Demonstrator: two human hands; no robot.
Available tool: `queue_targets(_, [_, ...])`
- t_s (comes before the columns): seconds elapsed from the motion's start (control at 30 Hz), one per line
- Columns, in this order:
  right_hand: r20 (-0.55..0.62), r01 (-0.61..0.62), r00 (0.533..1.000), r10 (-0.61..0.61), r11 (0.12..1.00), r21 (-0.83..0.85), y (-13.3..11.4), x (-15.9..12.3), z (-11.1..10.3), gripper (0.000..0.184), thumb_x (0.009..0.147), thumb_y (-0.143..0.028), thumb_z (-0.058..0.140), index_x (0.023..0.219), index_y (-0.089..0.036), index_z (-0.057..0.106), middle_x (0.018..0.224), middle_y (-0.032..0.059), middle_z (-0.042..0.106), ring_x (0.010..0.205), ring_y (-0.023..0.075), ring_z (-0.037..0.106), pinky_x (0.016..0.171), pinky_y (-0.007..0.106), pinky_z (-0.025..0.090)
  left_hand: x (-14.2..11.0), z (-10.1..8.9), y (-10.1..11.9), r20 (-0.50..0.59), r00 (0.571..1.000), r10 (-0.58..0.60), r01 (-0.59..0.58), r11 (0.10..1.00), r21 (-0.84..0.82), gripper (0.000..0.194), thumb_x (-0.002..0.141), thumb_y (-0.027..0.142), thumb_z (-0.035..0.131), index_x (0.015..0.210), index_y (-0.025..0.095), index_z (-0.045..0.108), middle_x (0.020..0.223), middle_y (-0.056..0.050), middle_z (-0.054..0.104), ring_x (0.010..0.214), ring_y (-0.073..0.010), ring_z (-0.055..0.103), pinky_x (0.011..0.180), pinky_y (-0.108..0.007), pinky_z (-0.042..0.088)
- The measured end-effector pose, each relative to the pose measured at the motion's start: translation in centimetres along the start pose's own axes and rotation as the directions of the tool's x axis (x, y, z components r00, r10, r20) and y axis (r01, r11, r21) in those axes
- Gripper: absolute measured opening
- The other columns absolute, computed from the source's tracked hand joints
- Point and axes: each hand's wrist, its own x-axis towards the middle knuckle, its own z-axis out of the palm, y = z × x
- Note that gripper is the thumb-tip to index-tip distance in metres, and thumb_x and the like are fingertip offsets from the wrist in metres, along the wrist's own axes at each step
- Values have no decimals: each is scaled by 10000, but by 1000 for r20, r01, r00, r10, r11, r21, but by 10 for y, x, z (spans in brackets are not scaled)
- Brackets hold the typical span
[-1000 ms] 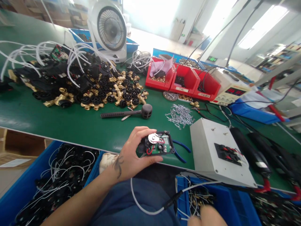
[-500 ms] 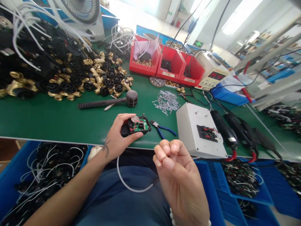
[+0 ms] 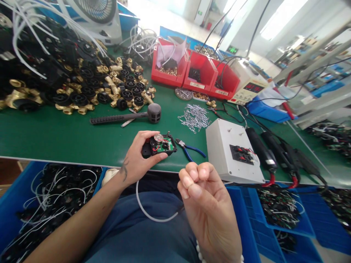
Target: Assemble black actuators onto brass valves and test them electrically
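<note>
My left hand (image 3: 141, 155) grips a small black housing (image 3: 147, 150) by its left side, at the front edge of the bench. In its open top show a green circuit board (image 3: 166, 145), a round metal part (image 3: 158, 138) and red wires. From below that hand a white cable (image 3: 145, 212) loops across to my right hand (image 3: 210, 204), where its dark end passes out of sight. The right fingertips are pinched together, raised in front of the bench; whatever is between them is hidden. Blue-handled cutters (image 3: 193, 149) lie just right of the housing.
A dark mallet (image 3: 123, 118) and a heap of metal clips (image 3: 194, 117) lie behind. At right stand a grey box (image 3: 219, 146) and black tools (image 3: 260, 149). Brass fittings (image 3: 112, 84) crowd the left; red bins (image 3: 200, 82) stand at the back. Blue crates (image 3: 16, 197) flank me.
The right fingertips shift very slightly and stay pinched. My left hand and the housing keep almost the same place; the view tilts a little.
</note>
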Motion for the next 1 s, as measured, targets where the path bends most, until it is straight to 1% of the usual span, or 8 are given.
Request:
queue_targets(0.37, [34,6,999,-6,1000,9,4,1,0,183,854,-28,708,857,-210,692,849,-29,538,756,36,578,674,121,498,-1,-1,-2,1,1000,15,-15,1000,-25,524,820,490,799,1233,223,619,1182,-35,645,1121,-200,634,991,-329,525])
queue_targets(0.53, [52,136,990,-128,970,-200,-2,4,-7,112,917,-169,670,877,-254,731,829,-18,601,730,82,607,654,195,522,-1,-1,-2,12,1000,-13,13,1000,-27,534,816,482,798,1240,210,620,1193,-41,640,1134,-203,627,1009,-331,511])
queue_targets(0.6, [83,312,948,-308,843,-438,-19,16,-21,184,976,-250,591,875,-253,745,814,0,644,754,117,629,691,248,536,-1,-1,-1,27,999,-36,37,999,-29,530,821,477,789,1243,205,620,1204,-43,637,1142,-203,623,1021,-332,503])
queue_targets(0.67, [121,444,838,-533,533,-720,-48,38,-43,291,1004,-358,535,855,-224,746,831,29,677,819,150,647,768,303,544,-1,-1,0,39,998,-50,51,998,-29,515,828,468,776,1241,204,620,1206,-43,636,1145,-203,621,1027,-332,500])
queue_targets(0.73, [147,360,680,-719,152,-920,-84,67,-72,275,952,-430,595,894,-204,741,865,33,691,812,157,649,787,321,531,-1,-1,2,41,998,-56,57,998,-24,496,831,460,768,1232,207,623,1195,-41,641,1139,-203,623,1027,-331,503])
queue_targets(0.77, [145,266,647,-748,43,-963,-102,82,-86,286,920,-451,613,940,-194,736,879,37,697,823,165,654,800,330,529,-1,-1,2,39,997,-60,61,998,-20,490,831,457,765,1229,209,623,1192,-40,643,1138,-204,624,1026,-332,506])
queue_targets(0.83, [102,132,677,-729,-16,-991,-130,110,-110,277,860,-429,627,951,-182,715,894,42,707,829,179,654,809,340,527,-1,-1,3,37,997,-67,67,998,-16,485,831,462,757,1224,212,623,1197,-44,643,1145,-208,625,1029,-336,509])
queue_targets(1.0, [-116,-173,887,-446,-89,-981,-143,137,-127,140,798,-292,659,732,-176,702,752,47,709,755,197,639,758,311,474,1,2,5,107,986,-128,118,988,95,435,914,488,629,1217,177,608,1174,-78,658,1102,-217,649,997,-359,533])
